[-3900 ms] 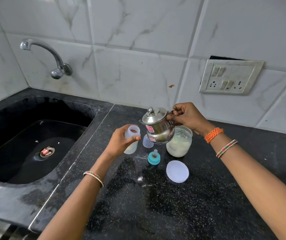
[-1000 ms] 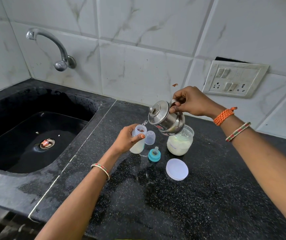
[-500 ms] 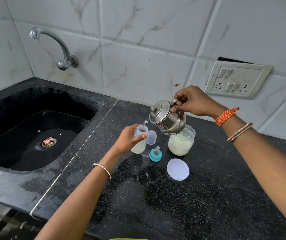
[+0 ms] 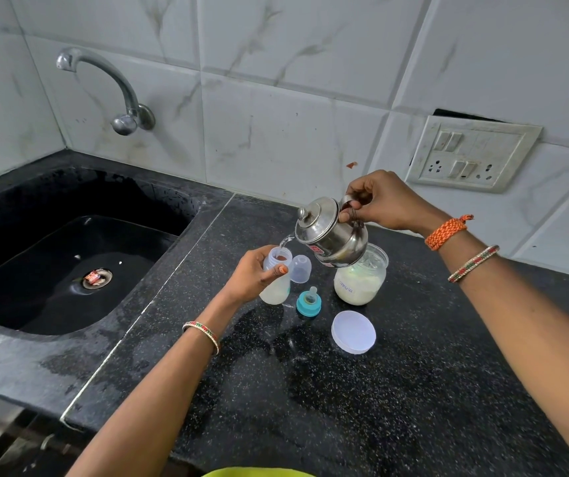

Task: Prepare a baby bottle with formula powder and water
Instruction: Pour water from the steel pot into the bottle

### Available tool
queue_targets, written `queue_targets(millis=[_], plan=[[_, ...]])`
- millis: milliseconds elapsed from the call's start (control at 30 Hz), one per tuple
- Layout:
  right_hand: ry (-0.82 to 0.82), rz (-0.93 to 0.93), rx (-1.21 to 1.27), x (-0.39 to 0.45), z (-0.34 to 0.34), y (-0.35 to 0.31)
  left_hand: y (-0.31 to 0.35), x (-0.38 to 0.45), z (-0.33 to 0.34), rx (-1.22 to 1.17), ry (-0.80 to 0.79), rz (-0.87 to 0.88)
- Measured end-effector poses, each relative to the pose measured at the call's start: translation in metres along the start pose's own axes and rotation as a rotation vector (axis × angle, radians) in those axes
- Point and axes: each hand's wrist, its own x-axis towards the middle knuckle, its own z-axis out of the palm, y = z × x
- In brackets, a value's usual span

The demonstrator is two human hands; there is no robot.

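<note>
1. Baby bottle, one clear plastic one (image 4: 275, 282), stands on the black speckled counter (image 4: 379, 390), gripped by the left hand (image 4: 252, 278).
2. One white round lid (image 4: 353, 332), one teal teat ring (image 4: 307, 302), one clear cap (image 4: 301, 268).
3. One glass formula jar (image 4: 360, 280).
4. Right hand (image 4: 384, 199) tilts one steel kettle (image 4: 331, 234), water streaming into the bottle.

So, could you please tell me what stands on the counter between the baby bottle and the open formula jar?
In the head view, the clear dome cap stands between the baby bottle and the formula jar, with the teal nipple ring just in front of that gap.
</note>
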Motion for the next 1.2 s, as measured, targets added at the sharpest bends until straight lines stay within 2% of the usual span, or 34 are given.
queue_targets(millis=[1200], plan=[[0.03, -0.005, 0.013, -0.0048, -0.001, 0.0049, -0.0037, 0.0013, -0.004, 0.035, 0.004, -0.021]])
